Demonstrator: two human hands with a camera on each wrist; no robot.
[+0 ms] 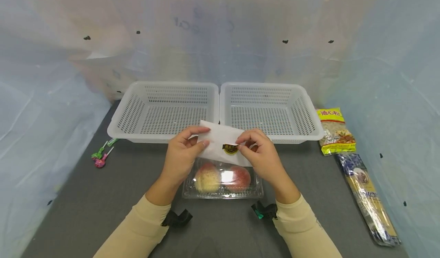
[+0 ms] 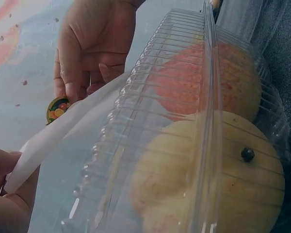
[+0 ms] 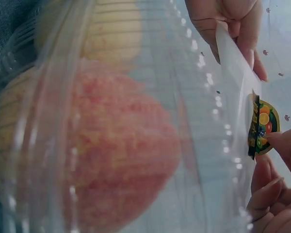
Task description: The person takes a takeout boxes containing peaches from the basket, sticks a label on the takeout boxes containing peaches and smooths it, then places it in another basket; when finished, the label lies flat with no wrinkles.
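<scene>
Left hand (image 1: 180,153) pinches the left end of a white paper (image 1: 214,133) with thumb and finger; right hand (image 1: 262,154) pinches a round dark sticker (image 1: 230,148) at the paper's face; this paper is held up just beyond a clear plastic box (image 1: 223,195), which stands on the worktop (image 1: 220,227) with red and yellow fruits (image 1: 207,178) inside; behind are two white baskets (image 1: 163,138) side by side; lollipops (image 1: 100,162) lie at left, a yellow bag (image 1: 338,132) at right.

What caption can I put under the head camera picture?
Left hand pinches paper, right hand pinches its sticker, with two fruits in a clear box nearby.
</scene>
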